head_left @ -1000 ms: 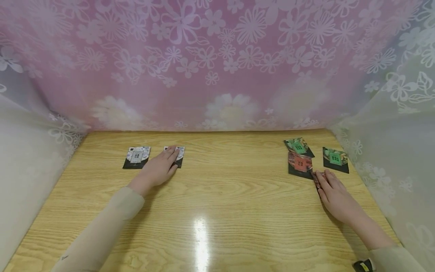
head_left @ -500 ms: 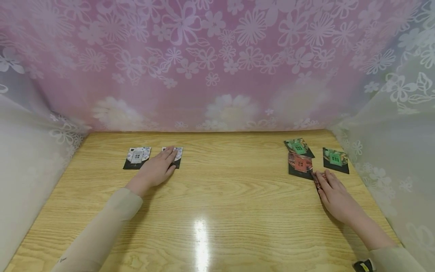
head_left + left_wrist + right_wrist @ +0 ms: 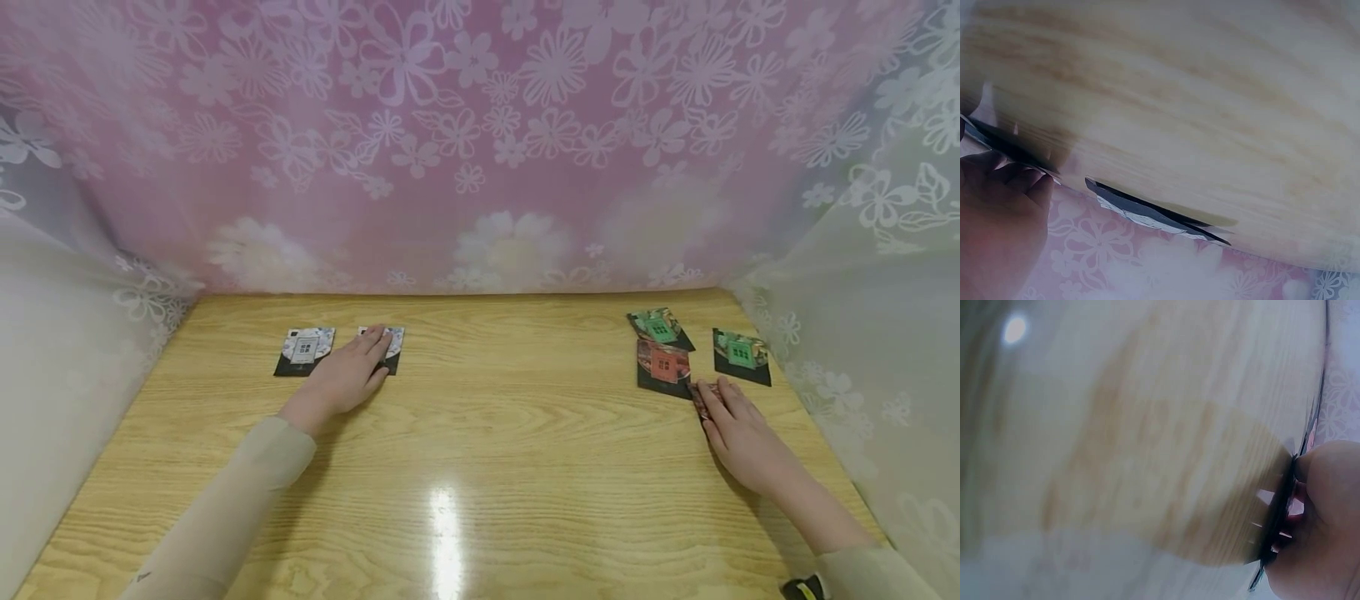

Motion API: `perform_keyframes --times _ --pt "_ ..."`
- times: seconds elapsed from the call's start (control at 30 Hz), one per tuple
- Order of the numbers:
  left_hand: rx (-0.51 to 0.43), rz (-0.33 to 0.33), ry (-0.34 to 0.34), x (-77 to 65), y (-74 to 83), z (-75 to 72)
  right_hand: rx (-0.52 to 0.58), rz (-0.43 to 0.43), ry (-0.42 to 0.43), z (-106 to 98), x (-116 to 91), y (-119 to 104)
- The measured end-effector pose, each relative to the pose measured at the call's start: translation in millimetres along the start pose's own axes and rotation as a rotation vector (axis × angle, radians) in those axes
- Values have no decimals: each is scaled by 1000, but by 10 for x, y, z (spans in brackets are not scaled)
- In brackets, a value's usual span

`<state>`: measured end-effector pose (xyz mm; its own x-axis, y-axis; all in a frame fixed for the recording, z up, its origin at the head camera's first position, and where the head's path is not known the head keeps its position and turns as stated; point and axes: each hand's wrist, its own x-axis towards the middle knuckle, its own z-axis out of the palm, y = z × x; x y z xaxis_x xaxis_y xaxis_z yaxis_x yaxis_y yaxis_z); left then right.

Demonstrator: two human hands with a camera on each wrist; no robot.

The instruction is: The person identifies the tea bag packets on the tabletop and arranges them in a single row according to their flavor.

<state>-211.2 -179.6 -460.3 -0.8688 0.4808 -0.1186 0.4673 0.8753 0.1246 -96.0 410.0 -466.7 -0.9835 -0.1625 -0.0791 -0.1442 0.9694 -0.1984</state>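
In the head view my left hand [image 3: 345,373] rests with extended fingers on a white-and-black sachet [image 3: 393,350], covering much of it. A similar white-and-black sachet [image 3: 303,351] lies just left of that hand. At the right, the fingers of my right hand [image 3: 744,432] lie over a dark red sachet [image 3: 699,403], mostly hidden beneath them. An orange-red sachet [image 3: 663,367] sits beside it, close to its upper left corner. The left wrist view has my left hand [image 3: 1007,219] touching its sachet; the right wrist view has my right hand [image 3: 1332,525] over a dark sachet edge [image 3: 1282,506].
A green sachet [image 3: 661,327] touches the orange-red one from behind. Another green sachet [image 3: 741,356] lies farther right. All lie on a wood-grain table [image 3: 510,450]. A pink floral curtain [image 3: 480,167] stands at the back edge, with pale curtains at both sides.
My left hand has slid slightly left with the white-and-black sachet under it, then stayed there. The right hand keeps its place, and the head view has shifted a little.
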Motion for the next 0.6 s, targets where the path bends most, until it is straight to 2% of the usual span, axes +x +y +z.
perform_keyframes --times 0.37,0.6 --pt "42 32 48 10 5 6 1 2 -7 2 6 1" --pt "44 73 52 162 160 -1 20 1 -14 25 6 47"
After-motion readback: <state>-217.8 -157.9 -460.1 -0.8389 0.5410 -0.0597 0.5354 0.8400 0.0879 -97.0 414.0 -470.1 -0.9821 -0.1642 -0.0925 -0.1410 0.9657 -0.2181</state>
